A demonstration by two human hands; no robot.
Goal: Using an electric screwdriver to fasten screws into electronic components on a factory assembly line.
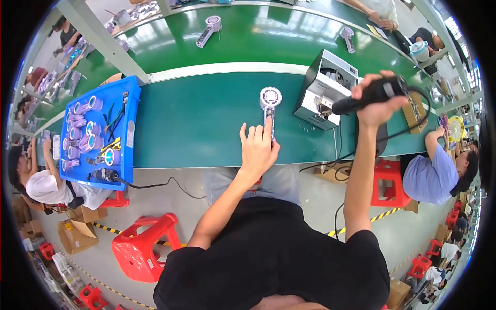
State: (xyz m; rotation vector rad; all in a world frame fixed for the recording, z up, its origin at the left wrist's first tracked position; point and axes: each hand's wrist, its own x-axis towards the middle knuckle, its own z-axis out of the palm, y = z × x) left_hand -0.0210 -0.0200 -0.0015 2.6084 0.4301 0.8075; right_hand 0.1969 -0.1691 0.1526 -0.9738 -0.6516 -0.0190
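A small handheld fan (270, 97) with a round white head and a clear-sided handle lies on the green bench in front of me. My left hand (257, 150) steadies its handle, the index finger on the handle and the thumb by its lower end; the other fingers spread to the left. In my right hand (376, 106) is a black electric screwdriver (369, 96), gripped around its body and tilted down to the left. Its tip end is at the front of a grey box-shaped screw feeder (330, 85). Several tiny screws (307, 127) lie beside the feeder.
A blue bin (132, 124) at the left holds several purple fan parts, pliers and another black screwdriver (106, 175). Screwdriver cables trail over the bench edge. Two fans (209, 31) (347, 40) lie on the green belt beyond. Co-workers sit on both sides; a red stool (144, 248) stands behind left.
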